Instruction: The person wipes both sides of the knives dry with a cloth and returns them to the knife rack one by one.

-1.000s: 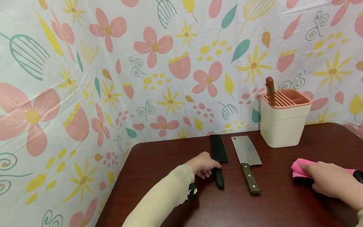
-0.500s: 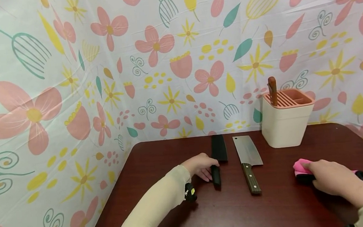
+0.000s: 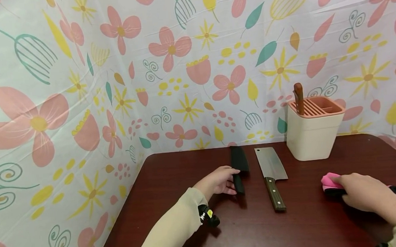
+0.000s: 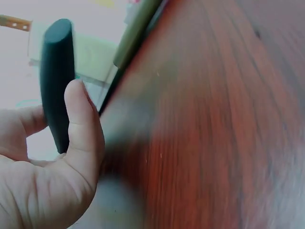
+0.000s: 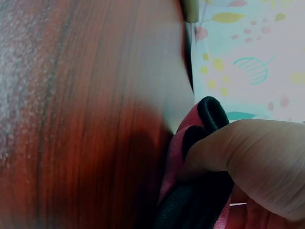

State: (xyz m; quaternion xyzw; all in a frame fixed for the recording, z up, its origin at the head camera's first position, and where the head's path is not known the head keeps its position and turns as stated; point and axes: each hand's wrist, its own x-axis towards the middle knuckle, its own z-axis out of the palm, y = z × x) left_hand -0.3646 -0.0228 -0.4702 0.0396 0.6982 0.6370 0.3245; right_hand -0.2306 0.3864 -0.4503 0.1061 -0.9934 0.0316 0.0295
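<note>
My left hand (image 3: 222, 181) pinches the handle of a black cleaver (image 3: 239, 159) between thumb and fingers. In the head view the handle's end is raised off the tabletop, with a shadow beneath it; the left wrist view shows the black handle (image 4: 58, 81) against the thumb. Beside it, to the right, lies a steel cleaver (image 3: 271, 163) with a riveted wooden handle. At the table's right side my right hand (image 3: 366, 192) grips a folded pink and black cloth (image 3: 330, 182). The right wrist view shows the thumb pressing into its folds; the other fingers are partly hidden.
A cream knife holder (image 3: 314, 138) with an orange slotted top stands at the back right. One brown-handled knife (image 3: 298, 98) is upright in its slots. A flower-printed curtain (image 3: 181, 82) borders the dark red wooden table (image 3: 173, 167) at the back and left.
My left hand has shifted its grip on the black cleaver's handle and raised the handle end a little. The right hand stays on the cloth. The head view has shifted slightly.
</note>
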